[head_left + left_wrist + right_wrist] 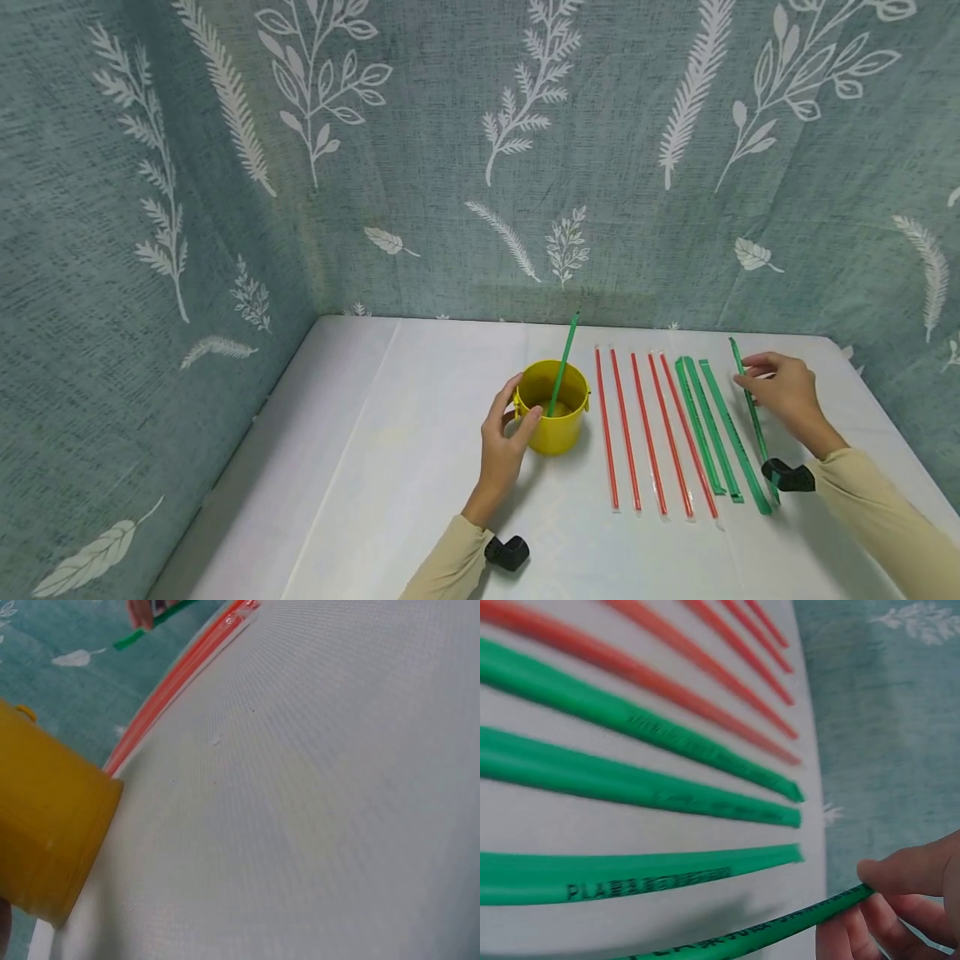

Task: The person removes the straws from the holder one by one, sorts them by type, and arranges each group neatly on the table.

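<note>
My left hand (501,454) holds a small yellow bucket (555,437) at its rim, thumb on the near side and fingers round the left. One green straw (567,346) leans inside the bucket, its upper end sticking out above the rim. Over at the right, my right hand (786,393) pinches a green wrapped straw (780,928) near its far end between thumb and fingers. That end is raised above the table in the right wrist view, and dark printing runs along the wrapper. Beside it lie three more green wrapped straws (726,417), side by side.
Several red straws (639,417) in clear wrappers lie in a row between the bucket and the green ones. All rest on a white table (390,467). Leaf-patterned grey-green cloth (435,167) hangs behind the table and along its left side.
</note>
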Available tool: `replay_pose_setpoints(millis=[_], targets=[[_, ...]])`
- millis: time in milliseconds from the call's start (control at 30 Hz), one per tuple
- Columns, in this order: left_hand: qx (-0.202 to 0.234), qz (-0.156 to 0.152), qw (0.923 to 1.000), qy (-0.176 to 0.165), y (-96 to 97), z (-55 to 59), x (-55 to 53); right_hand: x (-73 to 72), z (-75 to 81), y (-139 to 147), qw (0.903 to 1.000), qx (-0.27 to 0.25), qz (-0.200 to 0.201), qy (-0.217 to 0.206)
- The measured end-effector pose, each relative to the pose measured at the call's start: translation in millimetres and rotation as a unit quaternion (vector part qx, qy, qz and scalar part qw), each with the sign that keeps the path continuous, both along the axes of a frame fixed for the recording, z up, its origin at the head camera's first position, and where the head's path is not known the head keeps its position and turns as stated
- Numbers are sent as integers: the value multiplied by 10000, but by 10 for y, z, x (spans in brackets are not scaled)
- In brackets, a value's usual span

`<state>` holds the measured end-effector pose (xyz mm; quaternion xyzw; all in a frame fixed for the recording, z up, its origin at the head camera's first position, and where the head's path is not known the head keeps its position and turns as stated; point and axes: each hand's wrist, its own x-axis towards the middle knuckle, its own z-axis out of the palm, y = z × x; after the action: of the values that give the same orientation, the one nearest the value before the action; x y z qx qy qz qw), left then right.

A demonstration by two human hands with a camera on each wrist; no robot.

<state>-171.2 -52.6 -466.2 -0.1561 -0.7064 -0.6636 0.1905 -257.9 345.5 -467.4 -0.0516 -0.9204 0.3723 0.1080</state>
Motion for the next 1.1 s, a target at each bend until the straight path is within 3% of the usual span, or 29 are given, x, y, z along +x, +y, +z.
replay_pose_setpoints(millis=[233, 467, 900, 1100], targets=[[14, -3, 10000, -8, -11, 7, 5, 92, 99, -171, 9996, 129, -11, -269], [8, -44, 10000, -45, -2, 29, 15, 71, -46, -170, 9981, 621, -31, -8], [-71, 16, 9999, -96, -18, 37, 10, 5, -167, -147, 9986, 513, -111, 25], [-76, -24, 9999, -67, -1, 28, 10, 5, -184, -134, 9985, 380, -247, -306]])
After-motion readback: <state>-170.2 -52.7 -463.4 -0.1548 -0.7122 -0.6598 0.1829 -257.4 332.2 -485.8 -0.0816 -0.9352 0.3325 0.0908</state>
